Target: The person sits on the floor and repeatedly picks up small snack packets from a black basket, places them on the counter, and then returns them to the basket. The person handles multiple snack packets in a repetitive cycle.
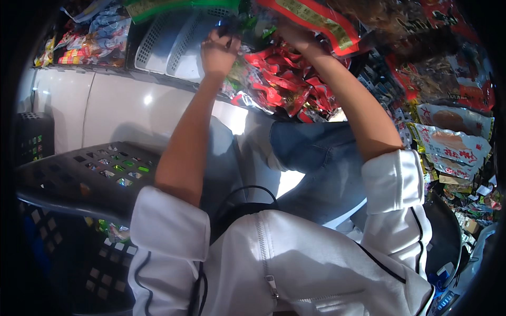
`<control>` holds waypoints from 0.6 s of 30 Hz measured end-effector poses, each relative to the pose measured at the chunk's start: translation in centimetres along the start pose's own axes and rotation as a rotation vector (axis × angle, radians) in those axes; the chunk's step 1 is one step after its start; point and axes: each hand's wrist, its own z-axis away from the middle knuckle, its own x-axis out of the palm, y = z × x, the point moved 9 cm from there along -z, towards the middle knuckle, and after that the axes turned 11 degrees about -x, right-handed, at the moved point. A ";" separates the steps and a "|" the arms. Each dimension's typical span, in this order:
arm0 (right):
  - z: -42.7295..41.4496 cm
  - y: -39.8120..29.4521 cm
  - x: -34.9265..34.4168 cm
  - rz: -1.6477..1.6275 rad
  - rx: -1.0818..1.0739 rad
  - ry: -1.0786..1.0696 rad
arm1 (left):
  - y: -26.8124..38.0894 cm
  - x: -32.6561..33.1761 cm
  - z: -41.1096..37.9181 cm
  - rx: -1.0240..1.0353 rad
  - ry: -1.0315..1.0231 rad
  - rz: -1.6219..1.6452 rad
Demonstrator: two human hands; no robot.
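My left hand [223, 49] is raised at the top middle, its fingers bent at dark, shiny packaging; blur hides whether it grips any of it. Below and right of it lies a heap of red snack packets [284, 79], with clear and green wrappers [237, 75] on its left side. My right hand [294, 33] reaches over the back of the heap. Its fingers are blurred and partly covered by a large red-edged plastic bag [316, 19], so its hold cannot be seen. A green-edged bag [174, 8] hangs at the top, left of my hands.
White perforated trays [158, 43] stand on the shelf left of my left hand, beside more packaged snacks [95, 39]. A black perforated plastic basket [87, 170] is at the lower left. Silver snack pouches [454, 142] hang at the right. A black round container [442, 233] stands below them.
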 end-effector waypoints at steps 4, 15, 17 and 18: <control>4.7 -1.2 -4.3 -0.892 0.260 0.199 | 1.3 -1.8 -1.1 -0.004 0.117 0.136; 7.9 -3.5 -2.1 -1.247 0.244 -0.328 | 9.3 -1.8 -3.6 -0.417 -0.498 0.907; 6.8 -6.7 -5.4 -0.855 0.114 -0.207 | 9.7 -1.3 -3.3 -0.344 -0.615 0.849; 5.7 -5.5 -5.5 -0.774 -0.059 -0.150 | 10.4 0.3 -2.5 -0.348 -0.706 0.845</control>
